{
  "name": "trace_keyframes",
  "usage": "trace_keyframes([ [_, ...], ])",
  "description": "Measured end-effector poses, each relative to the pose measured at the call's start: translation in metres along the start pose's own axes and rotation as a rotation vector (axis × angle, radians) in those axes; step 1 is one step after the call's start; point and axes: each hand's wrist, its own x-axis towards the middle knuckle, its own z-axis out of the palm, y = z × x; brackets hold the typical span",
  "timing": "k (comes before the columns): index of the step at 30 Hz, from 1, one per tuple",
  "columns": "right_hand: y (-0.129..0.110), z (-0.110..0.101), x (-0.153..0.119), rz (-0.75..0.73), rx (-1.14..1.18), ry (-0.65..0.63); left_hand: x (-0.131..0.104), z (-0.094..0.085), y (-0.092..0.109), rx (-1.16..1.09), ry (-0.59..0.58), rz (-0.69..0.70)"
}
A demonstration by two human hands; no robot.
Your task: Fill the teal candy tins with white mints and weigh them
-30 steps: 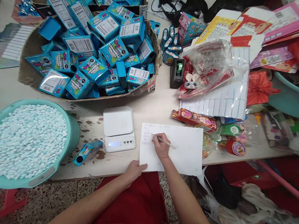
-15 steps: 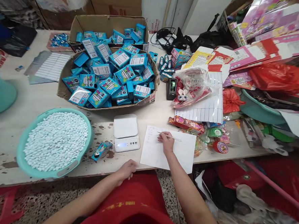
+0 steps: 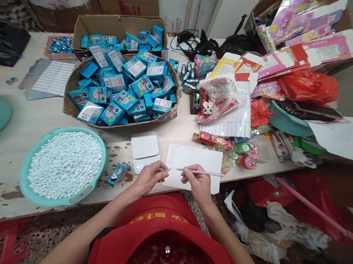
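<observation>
My right hand (image 3: 197, 183) is closed around a slim clear pen (image 3: 208, 173), its tip pointing left over a white sheet of paper (image 3: 199, 157). Faint writing runs down the sheet's upper left. My left hand (image 3: 150, 178) pinches a small pale piece that looks like the pen cap (image 3: 169, 170), its end facing the pen tip. The two are apart. Behind my left hand stands a white digital scale (image 3: 145, 145) with a bare platform, its lower part partly covered by the hand. A blue candy tin in a clear wrapper (image 3: 118, 174) lies left of the scale.
A turquoise basin (image 3: 105, 155) full of pale blue candies stands at left. Behind are cardboard boxes (image 3: 117, 125) heaped with blue candy tins. At right lie a tape dispenser (image 3: 195, 102), a red candy box (image 3: 213, 140), flattened cartons (image 3: 291, 61) and a red plastic bag (image 3: 309, 87).
My right hand has moved down toward me with the pen, away from the written lines. My left hand has risen from the table edge to the paper, now pinching the small cap-like piece.
</observation>
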Motion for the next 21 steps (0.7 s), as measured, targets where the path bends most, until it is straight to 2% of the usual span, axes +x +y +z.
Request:
trace_keyframes([
  [7, -0.006, -0.004, 0.004, -0.001, -0.053, -0.014, 0.004, 0.001, 0.013, 0.328, 0.092, 0.207],
  [16, 0.01, -0.004, 0.009, 0.093, 0.009, -0.025, 0.011, 0.006, 0.013, 0.353, 0.071, 0.224],
  [21, 0.02, 0.004, 0.004, 0.196, 0.137, -0.001, 0.01, 0.012, 0.011, 0.335, 0.027, 0.263],
])
